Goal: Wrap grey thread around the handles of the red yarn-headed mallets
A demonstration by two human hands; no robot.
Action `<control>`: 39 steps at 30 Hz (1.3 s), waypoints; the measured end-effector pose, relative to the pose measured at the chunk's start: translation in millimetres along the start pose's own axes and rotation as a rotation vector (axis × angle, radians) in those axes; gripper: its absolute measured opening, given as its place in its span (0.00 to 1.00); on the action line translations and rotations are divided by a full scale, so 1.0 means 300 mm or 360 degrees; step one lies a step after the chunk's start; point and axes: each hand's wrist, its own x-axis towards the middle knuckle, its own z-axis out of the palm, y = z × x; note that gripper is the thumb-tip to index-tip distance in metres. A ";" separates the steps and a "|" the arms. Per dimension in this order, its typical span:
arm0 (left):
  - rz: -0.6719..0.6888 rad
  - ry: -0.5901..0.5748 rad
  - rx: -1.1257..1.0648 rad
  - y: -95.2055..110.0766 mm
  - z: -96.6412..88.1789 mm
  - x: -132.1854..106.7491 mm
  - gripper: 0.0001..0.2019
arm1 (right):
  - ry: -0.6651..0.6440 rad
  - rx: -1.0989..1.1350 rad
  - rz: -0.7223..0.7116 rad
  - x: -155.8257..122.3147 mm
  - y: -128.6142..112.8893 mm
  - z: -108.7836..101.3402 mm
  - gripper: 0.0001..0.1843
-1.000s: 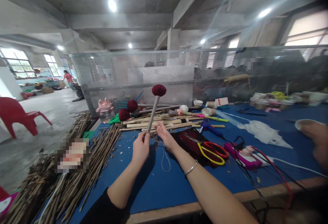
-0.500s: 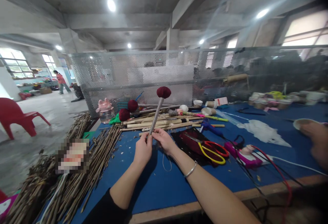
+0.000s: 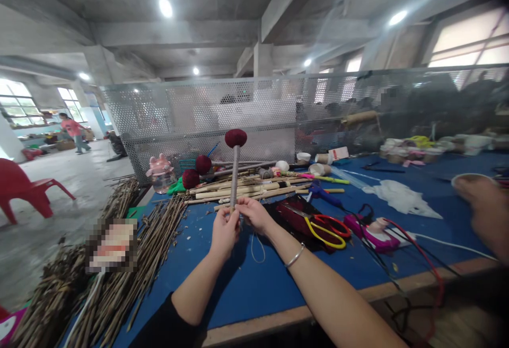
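Note:
My left hand (image 3: 223, 234) is closed around the lower end of a grey-wrapped stick (image 3: 235, 173), which stands nearly upright and carries a dark red, rounded fabric head (image 3: 236, 138). Close beside it, the fingers of my right hand (image 3: 254, 214) are pinched at the stick's lower end. A thin pale thread (image 3: 258, 248) hangs in a loop under my right hand; where it meets the fingers is hidden. Behind the stick lie two more dark red balls (image 3: 203, 164) on sticks. Right of my hands, scissors (image 3: 328, 231) with yellow and red handles rest on dark red cloth (image 3: 284, 215).
Dry twigs (image 3: 147, 252) cover the left side of the blue table (image 3: 254, 295). Pale sticks (image 3: 254, 186) lie at the back. A blue glue gun (image 3: 324, 191), purple power strip (image 3: 371, 234) and cables are at right, where another person's hand (image 3: 487, 205) holds a bowl.
The stick has swung from leaning right to nearly upright, its red head moving left. Both hands stay together at its lower end. The view has shifted slightly.

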 end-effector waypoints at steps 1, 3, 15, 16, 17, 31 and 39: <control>-0.0001 -0.0044 -0.0049 0.004 0.005 -0.005 0.18 | -0.0086 0.0018 0.0052 -0.001 -0.002 -0.006 0.17; 0.0023 -0.0131 -0.0118 0.009 0.014 -0.014 0.19 | -0.0243 0.0036 0.0119 -0.005 -0.008 -0.017 0.18; 0.0290 0.0236 0.0326 -0.026 0.002 0.002 0.19 | -0.0104 -0.0076 -0.0028 0.000 -0.019 -0.031 0.15; 0.0246 0.0207 0.0290 -0.021 0.004 -0.001 0.19 | -0.0149 -0.0029 -0.0033 0.000 -0.019 -0.032 0.15; 0.0209 0.0167 0.0236 -0.015 0.008 -0.003 0.19 | -0.0206 0.0016 -0.0030 0.000 -0.019 -0.034 0.15; 0.0500 0.0144 0.0980 -0.039 -0.049 0.011 0.12 | -0.0077 -0.0407 -0.0094 0.014 0.009 -0.049 0.12; 0.0424 0.0095 0.0856 -0.056 -0.052 0.024 0.14 | 0.0007 -0.0624 -0.0157 0.013 0.018 -0.064 0.11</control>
